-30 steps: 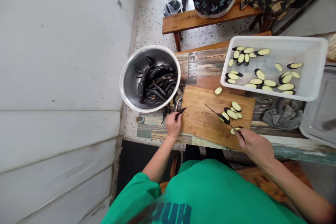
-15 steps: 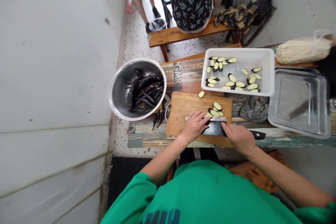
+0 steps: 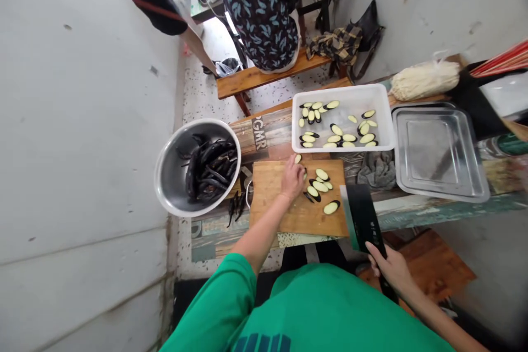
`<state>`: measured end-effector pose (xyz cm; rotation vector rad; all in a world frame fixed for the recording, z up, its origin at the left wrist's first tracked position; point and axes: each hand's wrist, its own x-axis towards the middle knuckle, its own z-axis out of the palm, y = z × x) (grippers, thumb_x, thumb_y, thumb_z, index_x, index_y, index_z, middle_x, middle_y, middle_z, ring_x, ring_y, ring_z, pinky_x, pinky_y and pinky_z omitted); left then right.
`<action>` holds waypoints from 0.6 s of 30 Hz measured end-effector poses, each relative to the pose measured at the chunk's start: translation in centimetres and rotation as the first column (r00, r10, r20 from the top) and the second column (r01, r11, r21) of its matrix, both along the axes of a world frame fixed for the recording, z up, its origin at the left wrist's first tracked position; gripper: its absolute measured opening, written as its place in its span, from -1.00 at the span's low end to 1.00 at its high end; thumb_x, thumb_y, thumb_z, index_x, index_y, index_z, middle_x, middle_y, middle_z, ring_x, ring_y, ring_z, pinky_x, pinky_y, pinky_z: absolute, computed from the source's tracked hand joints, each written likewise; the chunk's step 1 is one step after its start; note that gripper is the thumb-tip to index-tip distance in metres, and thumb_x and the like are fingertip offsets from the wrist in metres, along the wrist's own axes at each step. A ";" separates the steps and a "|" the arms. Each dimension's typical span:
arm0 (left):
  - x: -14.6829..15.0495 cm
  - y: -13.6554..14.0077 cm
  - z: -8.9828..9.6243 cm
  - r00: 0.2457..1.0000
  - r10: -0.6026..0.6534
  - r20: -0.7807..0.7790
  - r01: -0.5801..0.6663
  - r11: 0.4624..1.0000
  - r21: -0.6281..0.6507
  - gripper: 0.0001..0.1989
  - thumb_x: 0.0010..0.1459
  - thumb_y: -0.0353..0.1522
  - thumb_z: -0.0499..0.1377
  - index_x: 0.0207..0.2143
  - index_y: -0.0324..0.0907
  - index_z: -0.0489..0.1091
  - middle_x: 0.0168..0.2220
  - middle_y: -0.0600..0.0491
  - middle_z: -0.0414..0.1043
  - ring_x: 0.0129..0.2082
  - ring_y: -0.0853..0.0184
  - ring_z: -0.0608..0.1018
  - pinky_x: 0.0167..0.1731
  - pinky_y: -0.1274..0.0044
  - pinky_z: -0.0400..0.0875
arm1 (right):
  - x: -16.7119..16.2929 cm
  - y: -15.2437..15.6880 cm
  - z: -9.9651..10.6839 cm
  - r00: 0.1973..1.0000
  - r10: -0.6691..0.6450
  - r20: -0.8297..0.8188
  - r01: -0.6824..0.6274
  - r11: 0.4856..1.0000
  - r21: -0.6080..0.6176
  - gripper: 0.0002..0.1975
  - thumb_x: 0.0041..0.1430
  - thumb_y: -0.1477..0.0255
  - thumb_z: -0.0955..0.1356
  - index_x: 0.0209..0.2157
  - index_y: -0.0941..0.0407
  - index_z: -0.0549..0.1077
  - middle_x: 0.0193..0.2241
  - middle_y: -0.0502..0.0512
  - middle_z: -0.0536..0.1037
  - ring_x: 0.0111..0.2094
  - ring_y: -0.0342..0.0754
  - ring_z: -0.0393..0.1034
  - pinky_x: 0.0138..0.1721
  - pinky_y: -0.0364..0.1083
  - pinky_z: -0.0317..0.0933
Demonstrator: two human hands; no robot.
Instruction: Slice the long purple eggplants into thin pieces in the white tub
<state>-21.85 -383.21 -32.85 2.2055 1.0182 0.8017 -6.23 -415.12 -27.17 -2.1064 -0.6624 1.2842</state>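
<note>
Cleaver (image 3: 365, 217) first: we hold its handle wrapped tightly in the right hand (image 3: 390, 268), blade raised just beside the cutting board (image 3: 272, 221), its pale cutting edge facing the board. Our left hand (image 3: 292, 180) reaches across to the board's far side, fingers bent and close together; we cannot tell whether they pinch a slice. Pale eggplant slices (image 3: 312, 191) lie loose on the board to the right of that hand, and one stray slice (image 3: 297, 159) sits by our fingertips, near the white tub (image 3: 346, 94).

If we swing the blade inward while those fingers are among the slices, we could cut ourselves. The cleaver appears to hang near the table's front edge, so a slackened grip could drop it towards our legs. A careless nudge could push the stray slice away from the tub, since nothing pens it in.
</note>
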 end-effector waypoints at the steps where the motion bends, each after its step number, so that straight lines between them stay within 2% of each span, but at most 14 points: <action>1: 0.4 0.5 -0.3 0.999 0.039 -0.014 -0.039 0.999 -0.011 -0.86 0.27 -0.39 0.04 -0.29 -0.20 0.37 0.14 -0.20 0.30 0.24 0.14 0.27 0.20 0.14 0.21 | -0.8 0.1 -0.3 0.989 -0.117 -0.093 0.112 0.992 -0.055 -0.48 0.13 -0.06 0.23 -0.64 0.07 0.27 -0.79 -0.04 0.32 -0.73 -0.14 0.23 -0.64 -0.15 0.15; 3: 1.0 1.4 -1.0 0.997 0.068 -0.030 -0.069 0.997 -0.026 -0.87 0.27 -0.37 0.05 -0.24 -0.20 0.36 0.00 -0.18 0.42 0.15 0.13 0.38 0.17 0.08 0.22 | -2.1 0.8 -1.0 0.934 -0.291 -0.209 0.276 0.956 -0.096 -0.46 0.07 -0.10 0.26 -0.66 0.07 0.22 -0.81 -0.08 0.25 -0.76 -0.18 0.17 -0.66 -0.16 0.12; 5: 1.3 1.7 -1.4 1.000 0.019 -0.010 -0.020 0.999 -0.027 -0.83 0.27 -0.32 0.06 -0.16 -0.20 0.37 -0.08 -0.15 0.47 0.05 0.14 0.46 0.12 0.05 0.26 | -3.0 1.9 -1.6 0.887 -0.380 -0.263 0.369 0.925 -0.091 -0.46 0.01 -0.11 0.30 -0.64 0.08 0.22 -0.79 -0.09 0.26 -0.76 -0.20 0.16 -0.68 -0.17 0.10; 8: 0.8 0.7 -1.3 0.993 -0.102 0.054 0.104 0.994 -0.039 -0.75 0.33 -0.28 -0.02 -0.09 -0.15 0.39 -0.07 -0.11 0.48 0.00 0.22 0.50 0.06 0.14 0.37 | -3.9 3.4 -2.4 0.858 -0.416 -0.302 0.413 0.908 -0.077 -0.46 -0.04 -0.12 0.32 -0.63 0.08 0.23 -0.78 -0.09 0.28 -0.77 -0.20 0.16 -0.70 -0.17 0.08; 11: 0.0 -2.2 -0.3 0.986 -0.140 0.091 0.148 0.986 -0.079 -0.69 0.35 -0.25 -0.07 -0.02 -0.11 0.38 -0.06 -0.07 0.50 -0.03 0.27 0.52 0.07 0.20 0.39 | -4.6 4.6 -2.9 0.856 -0.421 -0.300 0.427 0.903 -0.048 -0.47 -0.02 -0.10 0.32 -0.62 0.09 0.24 -0.77 -0.10 0.30 -0.77 -0.21 0.17 -0.71 -0.18 0.08; 14: 0.3 -5.6 0.7 0.991 -0.135 0.026 0.136 0.989 -0.058 -0.57 0.29 -0.17 0.04 0.13 -0.16 0.29 0.08 -0.14 0.38 0.10 0.20 0.43 0.14 0.20 0.31 | -5.2 5.9 -3.3 0.864 -0.428 -0.266 0.441 0.897 -0.012 -0.49 0.01 -0.08 0.31 -0.61 0.09 0.24 -0.76 -0.09 0.31 -0.77 -0.20 0.20 -0.70 -0.18 0.10; 18: 2.2 -8.7 1.2 0.973 -0.152 -0.171 0.156 0.988 0.012 -0.28 0.06 -0.02 0.25 0.21 -0.12 0.23 0.29 -0.16 0.09 0.31 -0.03 0.13 0.25 0.07 0.08 | -5.9 7.8 -3.9 0.900 -0.351 -0.257 0.364 0.931 0.007 -0.51 0.04 -0.05 0.29 -0.63 0.08 0.25 -0.80 -0.07 0.31 -0.78 -0.18 0.21 -0.70 -0.17 0.12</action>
